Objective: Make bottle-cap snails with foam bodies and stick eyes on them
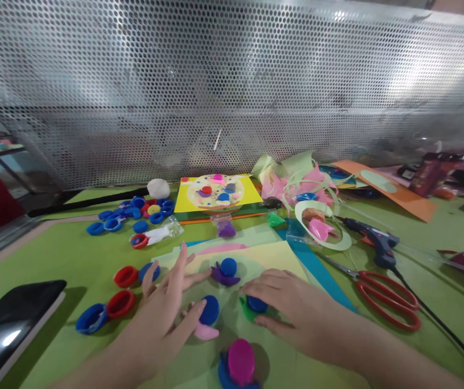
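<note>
My left hand (166,302) lies with fingers stretched and spread on a pale yellow sheet (272,254); its thumb touches a blue bottle cap on a pink paper shape (208,316). My right hand (286,305) rests palm down, fingers curled over a blue cap on a green paper shape (252,307). Between and beyond the hands sits a blue cap on a purple shape (226,272). Nearer to me lies a magenta cap on a blue shape (239,364).
Red and blue caps (110,308) lie to the left, more at the back left (134,213). A black phone (11,324) lies far left. Red scissors (386,297), a glue gun (373,240), paper scraps and a yellow craft card (216,193) stand before a perforated metal screen.
</note>
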Demonstrator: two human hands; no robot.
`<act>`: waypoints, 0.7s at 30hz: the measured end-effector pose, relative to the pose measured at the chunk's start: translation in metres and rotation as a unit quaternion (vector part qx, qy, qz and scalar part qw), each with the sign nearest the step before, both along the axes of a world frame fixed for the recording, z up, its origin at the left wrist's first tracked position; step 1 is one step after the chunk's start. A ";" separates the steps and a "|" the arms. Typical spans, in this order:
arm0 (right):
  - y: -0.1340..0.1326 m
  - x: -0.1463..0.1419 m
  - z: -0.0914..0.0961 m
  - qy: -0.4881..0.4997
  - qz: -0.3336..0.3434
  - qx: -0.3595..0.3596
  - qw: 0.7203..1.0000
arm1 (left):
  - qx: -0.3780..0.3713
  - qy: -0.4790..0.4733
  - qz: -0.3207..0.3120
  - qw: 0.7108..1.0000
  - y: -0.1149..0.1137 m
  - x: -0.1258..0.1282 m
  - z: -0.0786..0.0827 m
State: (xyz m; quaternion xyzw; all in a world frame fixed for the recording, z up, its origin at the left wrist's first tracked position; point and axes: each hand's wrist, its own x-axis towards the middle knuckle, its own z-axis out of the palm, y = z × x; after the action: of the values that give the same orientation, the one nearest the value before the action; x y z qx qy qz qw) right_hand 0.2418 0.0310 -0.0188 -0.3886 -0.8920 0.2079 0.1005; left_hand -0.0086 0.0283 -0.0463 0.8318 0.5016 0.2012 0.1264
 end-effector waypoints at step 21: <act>-0.001 -0.026 -0.001 -0.012 -0.015 0.150 0.988 | -0.027 -0.059 0.110 0.992 0.033 0.027 0.004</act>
State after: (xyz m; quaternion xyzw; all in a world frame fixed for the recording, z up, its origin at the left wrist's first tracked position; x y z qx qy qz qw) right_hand 0.2159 0.0296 -0.0194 -0.3854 -0.9081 0.0654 0.1499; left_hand 0.0183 0.0613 -0.0423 0.7545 0.5873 0.2484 0.1553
